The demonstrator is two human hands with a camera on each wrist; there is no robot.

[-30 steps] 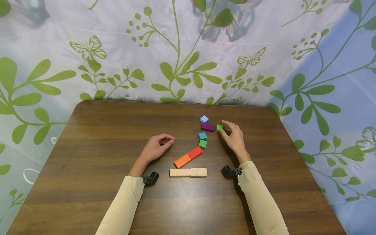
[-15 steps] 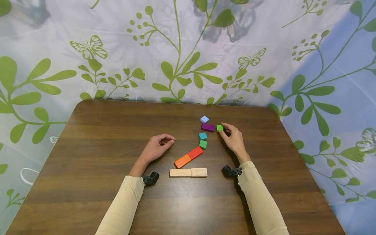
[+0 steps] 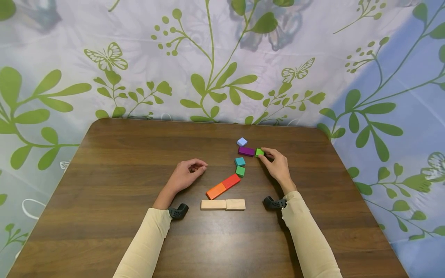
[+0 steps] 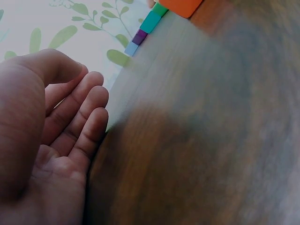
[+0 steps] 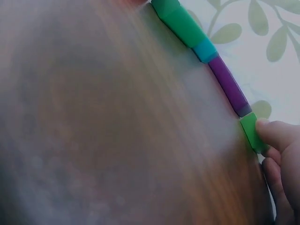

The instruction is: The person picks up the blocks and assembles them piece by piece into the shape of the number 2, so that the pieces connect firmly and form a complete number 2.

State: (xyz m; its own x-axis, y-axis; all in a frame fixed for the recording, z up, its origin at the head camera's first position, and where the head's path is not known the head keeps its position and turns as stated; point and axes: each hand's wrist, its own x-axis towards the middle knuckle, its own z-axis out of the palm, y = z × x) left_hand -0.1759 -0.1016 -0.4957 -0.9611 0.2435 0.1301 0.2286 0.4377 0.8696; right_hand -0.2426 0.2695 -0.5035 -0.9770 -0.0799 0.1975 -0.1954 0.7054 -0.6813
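At the far right of the arrangement, my right hand [image 3: 277,164] pinches a light green cube [image 3: 259,153] between thumb and fingers. In the right wrist view the thumb lies against the side of this green cube [image 5: 251,131]. Just left of it lies a purple block [image 3: 246,151], with a pale blue cube [image 3: 242,141] at its back corner. My left hand [image 3: 185,173] rests on the table left of the blocks, fingers loosely curled around nothing. The left wrist view shows the palm of that left hand [image 4: 56,140] bare.
A teal cube [image 3: 240,161] and a green cube [image 3: 240,171] stand nearer me. Red [image 3: 231,181] and orange [image 3: 216,191] blocks form a slanted row below them. Two plain wooden blocks [image 3: 213,205] lie end to end in front. A patterned cloth [image 3: 215,58] hangs behind the table [image 3: 121,162].
My right index finger has come down and nearer the light green cube, which has turned and shifted slightly. My left hand and the other blocks have stayed put.
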